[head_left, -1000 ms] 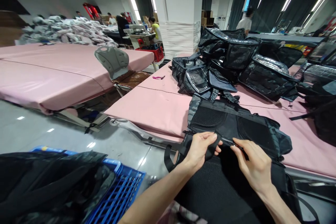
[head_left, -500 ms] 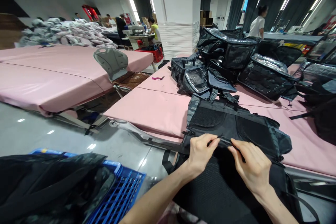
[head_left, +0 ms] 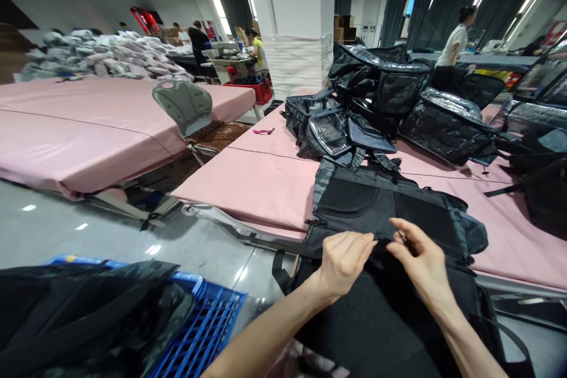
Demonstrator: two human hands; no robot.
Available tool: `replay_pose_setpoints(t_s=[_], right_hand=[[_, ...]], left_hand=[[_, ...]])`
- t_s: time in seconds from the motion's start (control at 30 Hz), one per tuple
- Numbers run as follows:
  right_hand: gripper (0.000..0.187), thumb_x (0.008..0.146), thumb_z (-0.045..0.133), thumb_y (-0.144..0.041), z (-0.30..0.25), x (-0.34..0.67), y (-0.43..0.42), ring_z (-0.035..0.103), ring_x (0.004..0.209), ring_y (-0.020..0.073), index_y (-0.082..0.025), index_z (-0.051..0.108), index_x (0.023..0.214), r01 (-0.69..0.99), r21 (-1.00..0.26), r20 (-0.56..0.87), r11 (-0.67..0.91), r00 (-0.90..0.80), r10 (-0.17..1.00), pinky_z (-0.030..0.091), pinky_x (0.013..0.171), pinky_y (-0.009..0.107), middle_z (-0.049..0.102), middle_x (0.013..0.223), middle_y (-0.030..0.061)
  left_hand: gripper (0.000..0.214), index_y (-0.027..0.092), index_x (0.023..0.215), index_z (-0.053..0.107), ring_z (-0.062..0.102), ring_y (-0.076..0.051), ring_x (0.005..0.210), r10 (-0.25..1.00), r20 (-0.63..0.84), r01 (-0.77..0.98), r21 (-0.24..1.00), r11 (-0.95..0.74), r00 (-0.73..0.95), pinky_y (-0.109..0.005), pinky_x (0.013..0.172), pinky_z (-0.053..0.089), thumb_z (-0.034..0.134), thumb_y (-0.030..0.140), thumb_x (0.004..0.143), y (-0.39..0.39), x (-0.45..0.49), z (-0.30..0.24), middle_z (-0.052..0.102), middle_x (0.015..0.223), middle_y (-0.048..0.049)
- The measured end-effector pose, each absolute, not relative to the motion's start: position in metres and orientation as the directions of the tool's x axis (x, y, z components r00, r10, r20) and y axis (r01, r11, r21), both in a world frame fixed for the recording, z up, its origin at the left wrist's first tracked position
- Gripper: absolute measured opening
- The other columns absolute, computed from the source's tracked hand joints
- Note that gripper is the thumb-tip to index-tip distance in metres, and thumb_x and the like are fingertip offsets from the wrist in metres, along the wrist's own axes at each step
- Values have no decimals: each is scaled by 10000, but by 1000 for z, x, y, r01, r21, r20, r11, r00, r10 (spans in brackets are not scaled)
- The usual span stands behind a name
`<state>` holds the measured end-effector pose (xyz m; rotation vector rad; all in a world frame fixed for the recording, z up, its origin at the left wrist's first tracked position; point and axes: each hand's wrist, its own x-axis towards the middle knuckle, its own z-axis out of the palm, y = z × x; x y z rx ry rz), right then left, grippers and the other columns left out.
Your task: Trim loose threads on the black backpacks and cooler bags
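A black backpack (head_left: 363, 331) with mesh panels lies across the table's front edge and hangs toward me. My left hand (head_left: 348, 263) is closed in a pinch on a thin black strip of the backpack, near the fold between its upper and lower parts. Just to the right, my right hand (head_left: 419, 260) hovers over the same fold with thumb and forefinger apart and the other fingers curled. A small dark spot shows between those fingers, too small to make out. The upper part of the backpack, with two dark mesh pads (head_left: 348, 196), rests flat on the pink table (head_left: 248, 189).
Several black camouflage bags with silvery linings (head_left: 447, 130) are heaped behind the backpack. A small pink-handled tool (head_left: 264, 131) lies on the table. At lower left stands a blue crate (head_left: 212, 313) with dark bags. A grey chair (head_left: 183, 106) sits between two tables. A person (head_left: 456, 41) is beyond.
My right hand has parted its thumb and forefinger and come off the strip. My left hand has turned slightly, still pinching. The person at the back has moved right.
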<state>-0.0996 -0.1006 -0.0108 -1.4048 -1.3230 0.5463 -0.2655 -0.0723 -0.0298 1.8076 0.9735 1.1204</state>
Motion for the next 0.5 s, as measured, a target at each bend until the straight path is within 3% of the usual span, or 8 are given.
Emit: replay_pose_setpoints(t_s=[0.07,0.13,0.23,0.3,0.37,0.43,0.5], right_hand=[[247,718,655,-404,-10,-104,-97,583,649,147,-168,648,787,365,-915,262,173,210,942,474,594,247,642,735,26],[234,767,611,-384,-9,-106,-96,532,585,120,-166,621,683,347,-921,241,178,147,959,433,542,225,576,637,3],[232,795,588,-352,-10,-104,-97,493,549,102,-170,599,651,332,-904,298,268,41,954,402,519,217,527,604,-12],[236,803,585,-345,-13,-101,-97,501,553,105,-174,589,640,336,-878,356,340,-16,934,405,524,219,531,609,-8],[229,819,570,-349,-18,-97,-99,525,581,116,-181,597,665,399,-835,410,379,-10,912,421,546,226,553,636,3],[180,822,575,-364,-24,-93,-104,567,643,134,-195,629,793,537,-767,449,350,61,891,448,596,238,602,719,15],[258,805,597,-391,-30,-90,-110,606,718,150,-213,611,992,682,-681,475,268,133,870,468,641,247,645,849,25]], left_hand=[[268,181,918,709,604,-216,861,922,231,98,957,-273,311,-332,848,424,562,381,817,-75,-263,-26,679,932,-122],[340,161,934,692,604,-185,759,920,16,-60,998,8,391,-297,714,456,550,445,811,-75,-261,-22,664,896,-107],[397,113,890,666,539,-98,562,677,-273,-180,836,519,683,-212,523,394,654,472,719,-71,-260,-17,619,774,-67],[401,95,799,651,499,-64,526,540,-317,-191,701,687,780,-193,518,376,781,406,580,-68,-260,-17,583,701,-31],[387,97,706,628,474,-58,504,590,-329,-260,668,697,737,-193,513,368,833,339,485,-67,-258,-17,546,617,5],[339,101,653,623,451,-57,483,739,-326,-330,738,589,589,-195,500,350,828,306,477,-66,-257,-16,533,563,19],[270,102,647,651,453,-60,498,860,-288,-349,824,447,422,-196,520,352,804,268,500,-66,-257,-14,566,570,11]])
